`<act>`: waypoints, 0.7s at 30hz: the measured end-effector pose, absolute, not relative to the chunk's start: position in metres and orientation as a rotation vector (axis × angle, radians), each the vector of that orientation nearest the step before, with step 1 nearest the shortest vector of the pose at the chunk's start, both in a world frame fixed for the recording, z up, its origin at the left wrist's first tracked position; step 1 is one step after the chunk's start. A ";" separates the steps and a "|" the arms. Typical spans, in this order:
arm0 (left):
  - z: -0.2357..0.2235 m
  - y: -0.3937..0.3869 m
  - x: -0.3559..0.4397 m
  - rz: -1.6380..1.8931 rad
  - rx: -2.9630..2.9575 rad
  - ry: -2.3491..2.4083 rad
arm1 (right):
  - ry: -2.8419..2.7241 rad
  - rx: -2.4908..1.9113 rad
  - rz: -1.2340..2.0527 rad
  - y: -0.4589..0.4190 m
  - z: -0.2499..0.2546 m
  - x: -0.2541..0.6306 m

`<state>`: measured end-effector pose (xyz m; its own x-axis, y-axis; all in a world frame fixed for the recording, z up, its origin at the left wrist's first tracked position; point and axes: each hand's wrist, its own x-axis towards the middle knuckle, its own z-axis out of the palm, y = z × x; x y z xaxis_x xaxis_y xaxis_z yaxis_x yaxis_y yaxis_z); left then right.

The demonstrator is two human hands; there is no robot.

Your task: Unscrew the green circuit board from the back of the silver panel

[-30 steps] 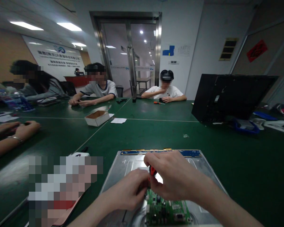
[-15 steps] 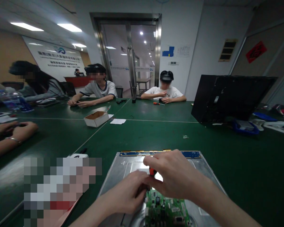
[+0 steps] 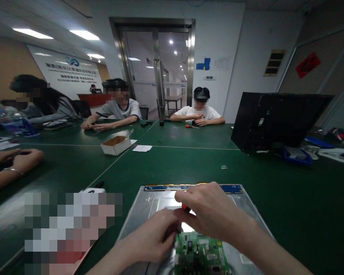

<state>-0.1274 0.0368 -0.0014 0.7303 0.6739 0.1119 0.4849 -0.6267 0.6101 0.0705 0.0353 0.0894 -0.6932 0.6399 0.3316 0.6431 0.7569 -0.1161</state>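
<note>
While the right hand [image 3: 209,210] pinches a red handle [image 3: 185,207] in its fingers, the left hand [image 3: 157,233] curls beside it, its fingers' hold unclear. Below, a green circuit board [image 3: 200,254] lies on a silver metal panel [image 3: 141,208] on the green desk [image 3: 304,198].

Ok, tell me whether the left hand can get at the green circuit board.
Probably yes: the left hand is right beside the green circuit board, and nothing visible stands between them.

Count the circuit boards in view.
2: a green board on the metal panel, nearer the camera; a blue strip along the panel's far edge, partly behind the right hand. More may be hidden.
</note>
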 end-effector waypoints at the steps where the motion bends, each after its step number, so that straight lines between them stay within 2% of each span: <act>1: -0.002 0.037 -0.128 0.448 2.371 0.881 | -2.601 -0.979 -0.004 0.035 0.090 0.070; 6: -0.003 0.037 -0.128 0.475 2.397 0.904 | -2.612 -0.909 0.107 0.033 0.093 0.069; 12: -0.003 0.036 -0.128 0.470 2.376 0.896 | -2.629 -0.956 0.036 0.035 0.091 0.069; 17: -0.005 0.036 -0.128 0.469 2.395 0.928 | -2.610 -0.887 0.146 0.033 0.092 0.069; 21: -0.003 0.036 -0.128 0.482 2.403 0.915 | -2.641 -0.919 0.108 0.033 0.094 0.070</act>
<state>-0.1285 0.0364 -0.0027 0.7088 0.6913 0.1404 0.5065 -0.6373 0.5808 0.0699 0.0329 0.0939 -0.7322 0.6150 0.2927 0.5890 0.7875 -0.1813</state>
